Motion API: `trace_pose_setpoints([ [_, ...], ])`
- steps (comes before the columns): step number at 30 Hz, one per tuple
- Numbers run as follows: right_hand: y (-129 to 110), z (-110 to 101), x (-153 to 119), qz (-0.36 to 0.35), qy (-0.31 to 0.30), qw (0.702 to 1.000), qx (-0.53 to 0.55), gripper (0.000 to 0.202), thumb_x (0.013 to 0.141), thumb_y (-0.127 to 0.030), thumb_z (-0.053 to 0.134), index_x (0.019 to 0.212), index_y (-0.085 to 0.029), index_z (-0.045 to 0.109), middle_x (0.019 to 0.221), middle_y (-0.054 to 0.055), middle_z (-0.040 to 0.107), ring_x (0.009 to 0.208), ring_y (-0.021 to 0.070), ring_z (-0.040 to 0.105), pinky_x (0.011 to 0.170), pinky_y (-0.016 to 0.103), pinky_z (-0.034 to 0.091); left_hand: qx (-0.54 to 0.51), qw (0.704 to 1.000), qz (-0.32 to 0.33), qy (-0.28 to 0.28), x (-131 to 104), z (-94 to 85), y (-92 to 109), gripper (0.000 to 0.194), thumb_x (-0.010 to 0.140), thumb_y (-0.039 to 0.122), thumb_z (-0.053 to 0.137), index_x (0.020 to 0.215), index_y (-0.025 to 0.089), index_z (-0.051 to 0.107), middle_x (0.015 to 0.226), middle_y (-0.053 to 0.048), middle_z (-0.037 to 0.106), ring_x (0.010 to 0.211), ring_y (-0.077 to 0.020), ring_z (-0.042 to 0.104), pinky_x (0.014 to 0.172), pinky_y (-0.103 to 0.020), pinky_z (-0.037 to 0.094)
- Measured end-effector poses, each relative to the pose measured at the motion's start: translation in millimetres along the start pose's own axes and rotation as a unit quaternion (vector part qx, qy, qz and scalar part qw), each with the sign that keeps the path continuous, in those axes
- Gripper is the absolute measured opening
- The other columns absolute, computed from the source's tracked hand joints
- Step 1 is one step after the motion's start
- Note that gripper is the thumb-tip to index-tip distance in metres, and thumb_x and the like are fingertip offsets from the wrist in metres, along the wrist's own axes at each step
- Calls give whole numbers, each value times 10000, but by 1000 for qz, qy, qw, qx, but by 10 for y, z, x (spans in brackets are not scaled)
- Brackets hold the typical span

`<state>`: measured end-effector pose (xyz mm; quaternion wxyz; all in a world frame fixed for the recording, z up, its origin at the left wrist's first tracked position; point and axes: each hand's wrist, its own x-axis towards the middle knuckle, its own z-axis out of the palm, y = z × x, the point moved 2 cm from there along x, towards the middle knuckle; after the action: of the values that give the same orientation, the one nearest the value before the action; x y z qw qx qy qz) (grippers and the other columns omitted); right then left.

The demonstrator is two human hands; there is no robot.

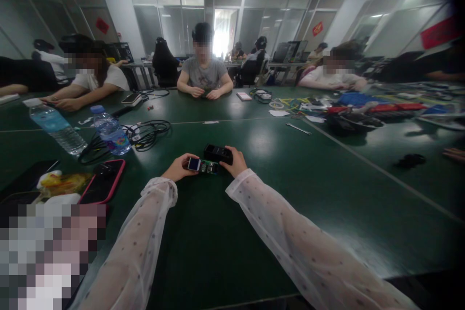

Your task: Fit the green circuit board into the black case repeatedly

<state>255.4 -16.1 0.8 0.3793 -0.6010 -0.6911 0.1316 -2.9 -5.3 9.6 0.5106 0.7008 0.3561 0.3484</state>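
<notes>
Between the fingers of my left hand (180, 166) is a small green circuit board (209, 167) with a little square screen (193, 163) at its left end. The board's parts face up toward me. My right hand (236, 162) grips a black plastic casing (215, 151) by its right end, fingers bent around it. The casing sits just behind the board and very close to it; whether the two touch, I cannot tell. Both hands are low over the green table (203, 232), sleeves of sheer dotted white cloth reaching to the wrists.
Left of me are two water bottles (111, 131), coiled black cables (150, 133) and a pink-edged phone (105, 181). A wrench (299, 129) lies farther off, with a heap of cables and bags (366, 109) at right. Opposite sits a person in a grey shirt (204, 72).
</notes>
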Motion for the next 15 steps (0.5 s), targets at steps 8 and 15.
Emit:
trace_pose_setpoints([
  [8,-33,-20,8,-22,17,999,-16,655,717,-241,703,1313,-223,434,1229,111,549,1160,307,477,953,517,421,29,999,18,35,-2,36,26,496,626,180,811,1071,181,591,1112,-67,639,1061,-246,606,966,-479,434],
  [15,-11,-2,19,-23,15,999,-26,586,730,-234,677,1278,-204,472,1177,114,561,1094,300,489,925,488,433,51,996,9,78,4,82,1,504,618,242,832,1065,171,612,1058,-75,671,995,-244,635,916,-452,480],
])
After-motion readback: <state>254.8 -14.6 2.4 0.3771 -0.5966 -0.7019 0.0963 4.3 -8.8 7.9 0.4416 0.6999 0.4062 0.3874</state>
